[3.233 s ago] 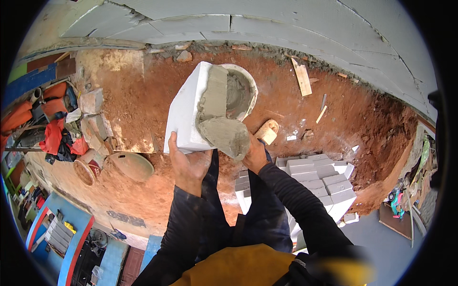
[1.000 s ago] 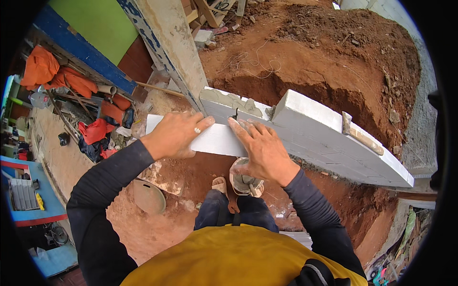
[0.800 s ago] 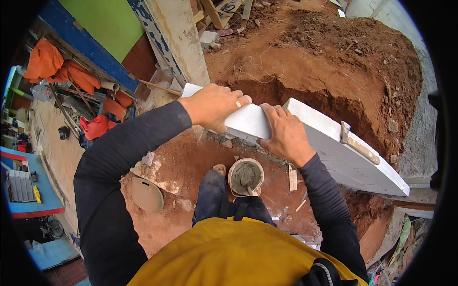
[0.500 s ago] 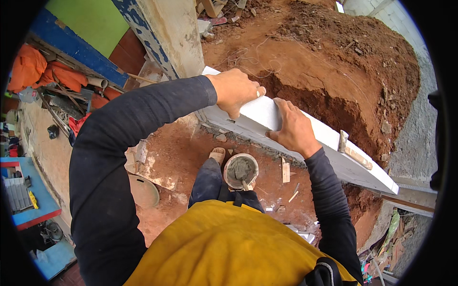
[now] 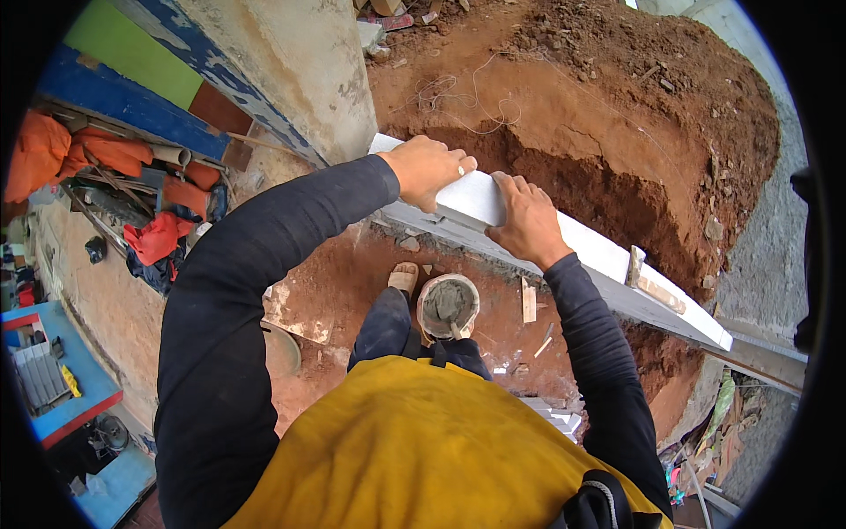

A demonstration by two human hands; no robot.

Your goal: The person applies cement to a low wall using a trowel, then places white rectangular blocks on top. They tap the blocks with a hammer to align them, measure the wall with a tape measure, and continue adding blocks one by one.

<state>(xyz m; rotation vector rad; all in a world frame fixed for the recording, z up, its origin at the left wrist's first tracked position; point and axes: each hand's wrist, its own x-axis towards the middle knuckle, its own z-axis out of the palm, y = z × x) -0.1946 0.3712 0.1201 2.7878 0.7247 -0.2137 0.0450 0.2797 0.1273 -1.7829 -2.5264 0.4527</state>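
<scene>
A white lightweight block [image 5: 473,199] sits at the left end of a low wall of white blocks [image 5: 599,251], near the pillar. My left hand [image 5: 429,169] is closed over its left part, fingers across the far side and thumb on the near face. My right hand [image 5: 529,220] grips the block's right part the same way, fingertips over the top edge. Further right, a mortar-smeared mallet-like tool [image 5: 659,293] with a wooden handle rests on the wall top. By my foot stands a bucket [image 5: 477,310] of grey mortar [image 5: 445,301] with a tool handle sticking out.
Beyond the wall the red soil [image 5: 564,132] drops into a trench and rises in a mound. A plastered pillar [image 5: 308,70] stands at the wall's left end. Wood scraps [image 5: 529,301] and white block pieces [image 5: 557,414] lie on the ground. Clutter with orange cloth [image 5: 110,152] is at left.
Both hands have shifted slightly left, still on the block. The view has turned a little, so the pillar and left-hand clutter show more.
</scene>
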